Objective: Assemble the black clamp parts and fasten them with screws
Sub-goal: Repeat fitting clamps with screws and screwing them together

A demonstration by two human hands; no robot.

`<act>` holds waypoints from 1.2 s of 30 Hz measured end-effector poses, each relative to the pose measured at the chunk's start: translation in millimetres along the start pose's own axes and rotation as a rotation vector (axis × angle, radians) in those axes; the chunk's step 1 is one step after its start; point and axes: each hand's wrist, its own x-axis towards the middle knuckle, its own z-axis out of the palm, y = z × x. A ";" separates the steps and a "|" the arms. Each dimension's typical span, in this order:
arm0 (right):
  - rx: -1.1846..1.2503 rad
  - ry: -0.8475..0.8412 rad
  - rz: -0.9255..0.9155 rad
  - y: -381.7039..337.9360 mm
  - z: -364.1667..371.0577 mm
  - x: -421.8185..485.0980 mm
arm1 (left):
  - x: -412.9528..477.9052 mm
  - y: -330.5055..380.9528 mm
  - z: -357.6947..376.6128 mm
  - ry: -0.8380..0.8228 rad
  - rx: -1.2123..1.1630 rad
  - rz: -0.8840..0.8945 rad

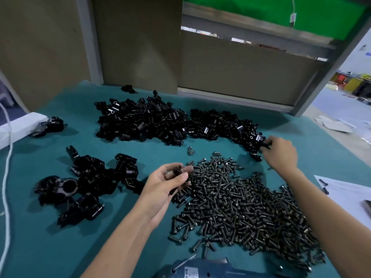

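Your left hand point(168, 183) is holding a small clamp part point(177, 171) in its curled fingers, just above the near-left edge of the screw pile point(241, 203). Your right hand point(281, 152) is reaching to the far right heap of black parts point(220, 125), and its fingertips are pinching a loose piece point(266, 145) at the heap's edge. Finished clamps point(86, 183) are lying on the left of the teal desk point(40, 247).

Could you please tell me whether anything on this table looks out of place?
Only a few strays. One screw lies apart from the screw pile, two more screws sit on the paper at right, and a lone clamp part lies behind the heaps. Nothing looks damaged.
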 end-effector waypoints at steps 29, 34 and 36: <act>0.539 -0.207 -0.339 -137.3 -32.7 -125.8 | 5.0 -1.1 2.8 -0.046 -0.056 0.140; 0.591 0.019 -0.427 -140.2 -29.3 -128.7 | 3.7 -2.1 8.1 -0.017 -0.090 0.137; 0.620 -0.013 -0.488 -143.4 -26.4 -132.8 | 3.2 -1.9 8.9 -0.025 -0.113 0.147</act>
